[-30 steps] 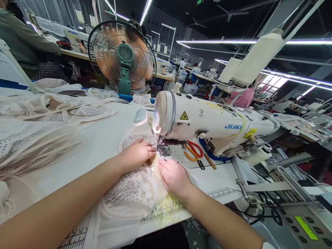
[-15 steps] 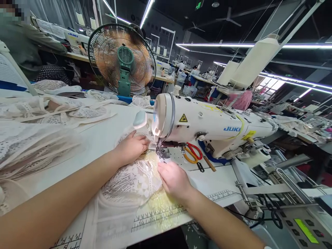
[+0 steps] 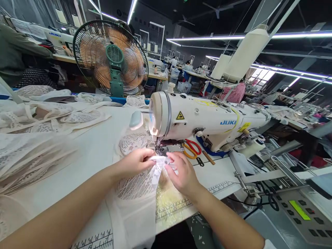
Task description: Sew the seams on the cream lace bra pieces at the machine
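Note:
A cream lace fabric piece (image 3: 135,193) lies on the sewing table in front of a white JUKI sewing machine (image 3: 202,121). My left hand (image 3: 136,162) and my right hand (image 3: 183,173) pinch a bunched edge of the lace between them, just in front of the needle and presser foot (image 3: 158,149). Both hands are closed on the fabric, lifting its edge slightly off the table. More lace runs under the machine's needle area (image 3: 132,141).
Red and orange scissors (image 3: 192,149) lie under the machine arm. Piles of lace (image 3: 38,138) cover the left of the table. A green fan (image 3: 111,58) stands behind. A control panel (image 3: 298,211) sits low right. Thread cones (image 3: 243,55) stand above. A person in green (image 3: 15,52) is far left.
Both hands went from pressing the lace flat near the needle to drawing back slightly and gathering its edge into a raised bunch between their fingers. The camera view shifted a little right.

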The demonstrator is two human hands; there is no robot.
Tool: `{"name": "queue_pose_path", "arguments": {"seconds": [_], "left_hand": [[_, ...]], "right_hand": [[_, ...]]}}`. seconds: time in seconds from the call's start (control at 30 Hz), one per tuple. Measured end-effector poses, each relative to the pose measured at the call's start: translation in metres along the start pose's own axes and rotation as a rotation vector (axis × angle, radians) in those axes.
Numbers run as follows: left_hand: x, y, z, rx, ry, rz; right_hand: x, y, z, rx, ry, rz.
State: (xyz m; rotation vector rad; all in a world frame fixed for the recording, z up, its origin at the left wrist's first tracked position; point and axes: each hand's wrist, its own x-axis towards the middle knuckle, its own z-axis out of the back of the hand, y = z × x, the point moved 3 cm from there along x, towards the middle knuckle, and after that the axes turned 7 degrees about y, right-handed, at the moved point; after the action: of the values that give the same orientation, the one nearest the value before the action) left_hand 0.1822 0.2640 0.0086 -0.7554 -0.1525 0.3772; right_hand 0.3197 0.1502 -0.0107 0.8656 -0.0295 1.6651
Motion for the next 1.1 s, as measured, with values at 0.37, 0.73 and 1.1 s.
{"name": "queue_pose_path", "arguments": {"seconds": [0.37, 0.73, 1.1], "left_hand": [[-0.003, 0.017, -0.001, 0.215, -0.320, 0.256], [0.004, 0.007, -0.016, 0.742, -0.159, 0.199], [0.003, 0.007, -0.020, 0.630, -0.087, 0.269]], "right_hand": [[-0.006, 0.023, -0.023, 0.158, 0.318, -0.243], [-0.009, 0.012, -0.021, 0.188, 0.467, -0.368], [-0.010, 0.007, -0.017, 0.310, 0.521, -0.456]]}}
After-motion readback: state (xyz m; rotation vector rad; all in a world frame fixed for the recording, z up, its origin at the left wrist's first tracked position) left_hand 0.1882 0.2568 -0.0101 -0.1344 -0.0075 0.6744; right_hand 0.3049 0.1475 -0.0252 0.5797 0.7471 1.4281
